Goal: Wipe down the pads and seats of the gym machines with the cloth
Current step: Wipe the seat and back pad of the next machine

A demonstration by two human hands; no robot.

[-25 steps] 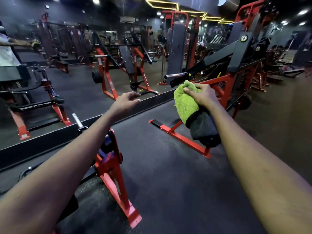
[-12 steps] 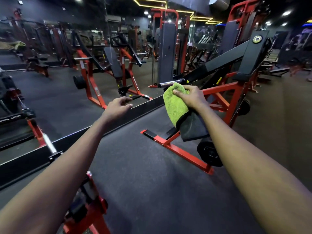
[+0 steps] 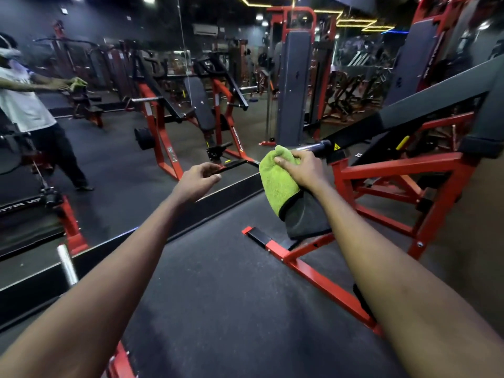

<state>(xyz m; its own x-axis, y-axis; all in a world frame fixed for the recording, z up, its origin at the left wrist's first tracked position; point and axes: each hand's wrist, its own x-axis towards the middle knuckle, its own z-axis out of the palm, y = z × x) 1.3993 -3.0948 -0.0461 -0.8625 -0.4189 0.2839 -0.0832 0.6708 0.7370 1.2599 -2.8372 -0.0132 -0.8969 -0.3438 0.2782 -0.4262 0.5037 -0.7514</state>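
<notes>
Right hand's (image 3: 305,170) cloth (image 3: 275,181) now beside bar (image 3: 313,146)

The dark floor (image 3: 218,296) at lower middle is open. At the right, the red machine frame (image 3: 395,165) and its low base rail (image 3: 313,276) block the way. The mirror wall (image 3: 109,165) closes the upper left. A steel bar (image 3: 313,146) lies just beyond the right hand (image 3: 302,170) holding the cloth (image 3: 274,184).

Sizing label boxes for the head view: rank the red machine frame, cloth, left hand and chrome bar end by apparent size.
Largest first:
1. red machine frame
2. cloth, gripped by the right hand
3. left hand
4. chrome bar end
The frame stands farther off, so nearness flatters the cloth and hand.
</notes>
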